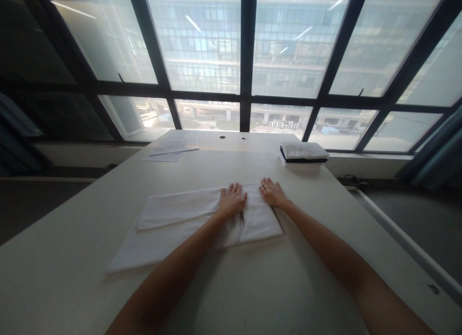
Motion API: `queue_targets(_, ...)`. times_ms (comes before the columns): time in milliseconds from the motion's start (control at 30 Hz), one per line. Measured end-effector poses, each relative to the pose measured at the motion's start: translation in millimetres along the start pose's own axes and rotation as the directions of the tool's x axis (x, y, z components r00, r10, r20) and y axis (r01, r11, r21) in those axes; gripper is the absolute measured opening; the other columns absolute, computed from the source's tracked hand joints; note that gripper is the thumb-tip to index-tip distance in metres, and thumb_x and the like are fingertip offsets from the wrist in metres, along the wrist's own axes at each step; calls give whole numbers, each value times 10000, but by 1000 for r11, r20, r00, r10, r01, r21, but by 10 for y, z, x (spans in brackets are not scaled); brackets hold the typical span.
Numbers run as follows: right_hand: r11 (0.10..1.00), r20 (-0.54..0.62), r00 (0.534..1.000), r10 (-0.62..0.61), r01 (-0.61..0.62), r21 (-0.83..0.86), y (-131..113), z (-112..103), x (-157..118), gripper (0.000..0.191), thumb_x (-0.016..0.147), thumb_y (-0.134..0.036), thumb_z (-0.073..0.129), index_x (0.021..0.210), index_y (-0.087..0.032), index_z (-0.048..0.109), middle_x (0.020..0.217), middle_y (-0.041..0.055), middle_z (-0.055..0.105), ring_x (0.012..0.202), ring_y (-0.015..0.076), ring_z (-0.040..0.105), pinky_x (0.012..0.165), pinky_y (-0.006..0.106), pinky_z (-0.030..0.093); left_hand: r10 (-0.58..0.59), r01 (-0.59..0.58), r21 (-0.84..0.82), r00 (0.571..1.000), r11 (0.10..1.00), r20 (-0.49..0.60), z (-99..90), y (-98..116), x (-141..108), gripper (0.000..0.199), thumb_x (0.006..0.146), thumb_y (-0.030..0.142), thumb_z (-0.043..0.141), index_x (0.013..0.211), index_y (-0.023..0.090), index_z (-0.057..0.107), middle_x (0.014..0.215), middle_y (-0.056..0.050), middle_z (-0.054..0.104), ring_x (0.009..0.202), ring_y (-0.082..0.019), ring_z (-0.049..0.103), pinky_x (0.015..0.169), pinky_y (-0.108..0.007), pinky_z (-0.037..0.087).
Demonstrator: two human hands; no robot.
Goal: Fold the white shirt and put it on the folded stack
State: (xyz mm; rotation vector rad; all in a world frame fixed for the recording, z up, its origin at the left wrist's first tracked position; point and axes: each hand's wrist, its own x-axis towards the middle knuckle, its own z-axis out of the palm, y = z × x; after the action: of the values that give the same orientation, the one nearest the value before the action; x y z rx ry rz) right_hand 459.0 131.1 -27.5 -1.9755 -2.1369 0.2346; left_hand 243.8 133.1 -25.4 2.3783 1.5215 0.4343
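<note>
A white cloth garment [166,241], partly folded, lies flat across the middle of the table; its exact kind I cannot make out. Its right end is folded over, and a long strip lies doubled along the far side. My left hand [232,200] rests palm down on the cloth near the inner edge of the folded end, fingers spread. At the far right corner of that fold, my right hand [272,192] lies flat with its fingers stretched out. Neither hand grips the fabric.
The white table [281,296] reaches toward the windows. At its far right stands a folded stack [303,151] with white and black layers. Paper sheets [173,147] lie at the far left. Two round holes sit near the far edge. Blue curtains [433,157] hang at the sides.
</note>
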Motion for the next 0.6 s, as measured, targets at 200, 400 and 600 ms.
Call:
queue_targets(200,998,-125,992,14,-6,61,-187,-25,-172,531,1054,-286,278,1534,-122,433,1625,181,338,1526,260,266,1216,510,215,21,-19,39,999,999,-50,-13,-14,-43,540,1041,324,341,1547,150,415,1632,-194,312,1533,-376,215,1206,-641,86)
queue_targets(400,982,-81,980,-181,184,41,-882,185,-732,644,1048,-401,292,1600,-69,280,1666,161,235,1559,258,147,1246,492,107,63,-53,215,997,975,-40,-56,17,-108,544,1053,283,278,1572,157,384,1649,-137,305,1535,-349,221,1212,-593,187)
queue_targets(600,986,-16,986,-167,167,-2,-1025,164,-881,702,1043,-469,294,1600,-43,262,1677,162,193,1564,268,114,1252,486,72,-85,90,256,996,962,-34,-174,-208,-24,555,1061,370,293,1581,193,374,1637,-111,339,1529,-366,230,1206,-632,183)
